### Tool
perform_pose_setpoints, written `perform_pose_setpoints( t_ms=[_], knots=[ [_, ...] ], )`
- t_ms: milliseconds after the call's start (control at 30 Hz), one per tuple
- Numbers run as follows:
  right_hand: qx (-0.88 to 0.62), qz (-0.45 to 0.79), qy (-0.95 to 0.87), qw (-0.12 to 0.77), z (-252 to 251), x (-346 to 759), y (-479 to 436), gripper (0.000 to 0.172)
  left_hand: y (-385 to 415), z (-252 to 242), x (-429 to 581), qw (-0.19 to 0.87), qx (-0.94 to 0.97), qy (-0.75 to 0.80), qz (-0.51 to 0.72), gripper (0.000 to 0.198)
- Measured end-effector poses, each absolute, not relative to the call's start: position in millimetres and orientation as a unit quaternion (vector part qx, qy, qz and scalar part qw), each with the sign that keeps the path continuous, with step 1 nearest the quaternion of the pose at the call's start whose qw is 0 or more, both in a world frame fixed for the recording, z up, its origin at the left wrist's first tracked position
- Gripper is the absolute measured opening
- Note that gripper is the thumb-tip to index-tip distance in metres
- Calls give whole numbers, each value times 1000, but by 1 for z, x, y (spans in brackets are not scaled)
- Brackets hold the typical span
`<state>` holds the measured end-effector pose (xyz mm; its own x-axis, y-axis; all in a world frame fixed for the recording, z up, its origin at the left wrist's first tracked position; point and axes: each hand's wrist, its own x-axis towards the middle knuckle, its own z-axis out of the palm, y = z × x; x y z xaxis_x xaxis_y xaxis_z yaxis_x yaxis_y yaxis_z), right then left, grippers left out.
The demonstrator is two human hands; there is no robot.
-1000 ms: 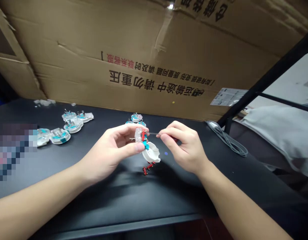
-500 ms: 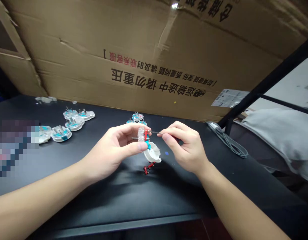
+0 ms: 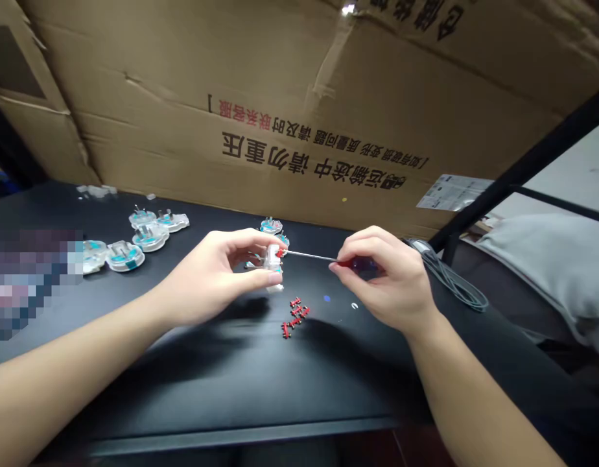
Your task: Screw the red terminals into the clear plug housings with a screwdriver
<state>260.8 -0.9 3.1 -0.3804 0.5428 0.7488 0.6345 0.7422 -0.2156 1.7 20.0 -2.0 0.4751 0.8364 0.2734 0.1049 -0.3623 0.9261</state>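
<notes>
At the left of the frame, five plug assemblies [image 3: 125, 257] with clear and blue parts are resting on the black table [image 3: 192, 395]. Left of centre, the left hand [image 3: 216, 279] is gripping a clear plug part [image 3: 271, 259] at frame centre between thumb and fingers. A red piece [image 3: 279, 252] is sitting at its upper right edge. Across the upper centre, the cardboard [image 3: 173, 78] is displaying inverted print: "运输途中 请勿重压" in black, with "联系客服" in red above. Below the held part, small red pieces [image 3: 295, 311] are lying loose. Right of centre, the right hand [image 3: 387, 279] is closing around a slim metal-shafted tool [image 3: 312, 255]; its tip is meeting the red piece's area, exact contact being too small to tell. At the right, a label [image 3: 455, 192] is showing illegible print above a coiled grey cable [image 3: 455, 285].
</notes>
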Motion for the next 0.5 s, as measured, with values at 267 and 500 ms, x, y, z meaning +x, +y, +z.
perform_pose_setpoints(
  t_ms=[267, 500],
  knots=[
    [-353, 46, -811, 465, -1, 262, 0, 19, 23, 0, -5, 438, 738, 318, 404, 30],
    [-353, 122, -782, 500, 1, 267, -1, 22, 22, 2, -5, 418, 765, 309, 380, 27]
  ],
)
